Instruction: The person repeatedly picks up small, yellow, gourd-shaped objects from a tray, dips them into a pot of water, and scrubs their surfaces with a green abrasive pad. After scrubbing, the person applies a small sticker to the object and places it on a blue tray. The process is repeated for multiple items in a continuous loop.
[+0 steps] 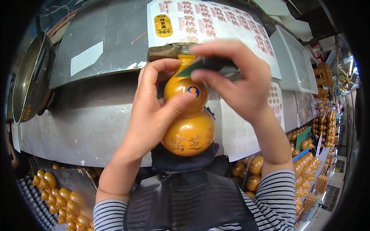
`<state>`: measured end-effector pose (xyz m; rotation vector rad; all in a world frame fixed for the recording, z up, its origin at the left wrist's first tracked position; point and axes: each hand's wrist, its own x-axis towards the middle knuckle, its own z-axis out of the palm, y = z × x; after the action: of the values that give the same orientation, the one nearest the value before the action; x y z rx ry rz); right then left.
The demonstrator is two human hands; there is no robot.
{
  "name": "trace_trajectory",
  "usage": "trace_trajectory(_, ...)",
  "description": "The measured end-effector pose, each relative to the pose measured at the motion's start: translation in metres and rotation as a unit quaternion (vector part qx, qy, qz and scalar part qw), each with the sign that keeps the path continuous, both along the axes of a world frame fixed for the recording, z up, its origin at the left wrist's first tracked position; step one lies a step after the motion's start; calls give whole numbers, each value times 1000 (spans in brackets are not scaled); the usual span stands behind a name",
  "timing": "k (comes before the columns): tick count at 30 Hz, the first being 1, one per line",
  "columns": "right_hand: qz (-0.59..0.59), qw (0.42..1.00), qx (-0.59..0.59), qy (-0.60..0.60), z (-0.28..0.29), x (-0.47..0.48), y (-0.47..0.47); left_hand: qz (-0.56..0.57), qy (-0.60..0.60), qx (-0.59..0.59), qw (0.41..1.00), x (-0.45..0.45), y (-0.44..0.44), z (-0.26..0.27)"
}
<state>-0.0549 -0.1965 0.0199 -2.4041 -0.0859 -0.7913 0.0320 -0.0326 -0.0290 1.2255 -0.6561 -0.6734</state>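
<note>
A yellow gourd-shaped glass bottle [189, 132] lies on a dark cloth pad [182, 164], its clear threaded neck pointing away from me against a brown block [163, 52]. Characters mark its lower bulb, and a small round blue and orange sticker [193, 91] is on the upper one. My left hand [162, 106] grips the bottle's upper bulb from the left, thumb across its front. Between the thumb and fingers of my right hand [240, 78] is a dark green flat tool [208, 67], blurred, its tip at the bottle's shoulder below the neck. Its exact kind is unclear.
Printed decal sheets [199, 21] lie at the back, and another sheet [240, 132] is at the right. A large metal pan [31, 78] stands at the left, a white plastic tray [294, 60] at the back right. Many similar bottles [62, 199] are stored on both sides.
</note>
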Motion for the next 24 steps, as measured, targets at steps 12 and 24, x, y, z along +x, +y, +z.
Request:
trace_trajectory(12, -97, 983, 158, 5, -8, -21, 10, 10, -10, -6, 1000, -7, -1, 1)
trace_trajectory(24, 98, 966, -234, -48, 3, -18, 40, -7, 153, -94, 984, 4, 6, 7)
